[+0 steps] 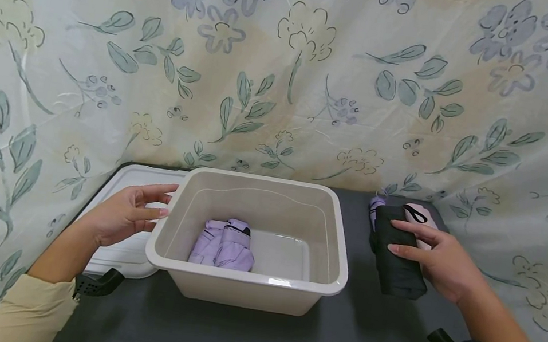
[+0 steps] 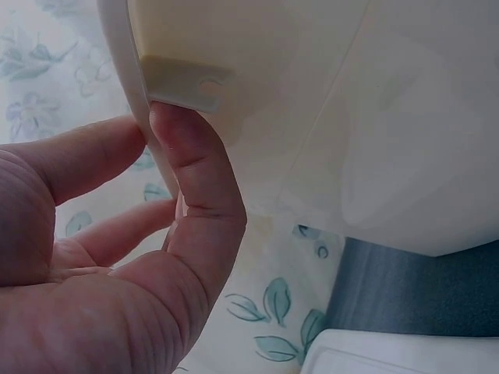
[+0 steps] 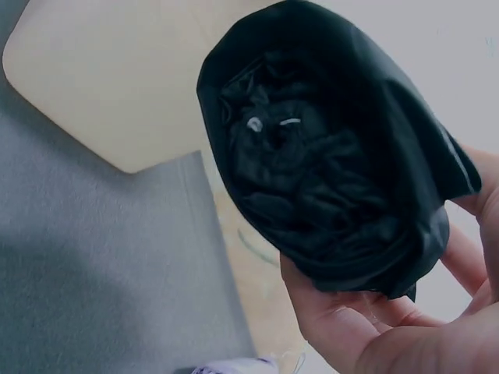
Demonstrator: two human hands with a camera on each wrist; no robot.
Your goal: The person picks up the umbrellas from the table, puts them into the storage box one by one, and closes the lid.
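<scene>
Right hand (image 1: 441, 261) grip wraps a soft black folded umbrella (image 1: 394, 256) on the grey desk (image 1: 252, 336) | left hand (image 1: 122, 214) released, straight fingertips touching the smooth beige plastic tub (image 1: 340, 260) rim | crumpled lilac umbrella (image 1: 224, 243) inside | flat white lid (image 1: 131, 187) behind

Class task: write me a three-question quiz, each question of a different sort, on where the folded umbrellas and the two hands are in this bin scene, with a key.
1. True or false: the lilac umbrella lies inside the beige bin.
2. Which thing does the right hand grip? A. the white lid B. the black umbrella C. the pink umbrella
3. Fill in: the left hand touches the bin's ____ side with relaxed fingers, above the white lid.

Key
1. True; it lies on the bin's floor, toward the left.
2. B; the fingers curl over it, and the pink umbrella lies behind it on the dark table.
3. Left, by the rim.
</scene>
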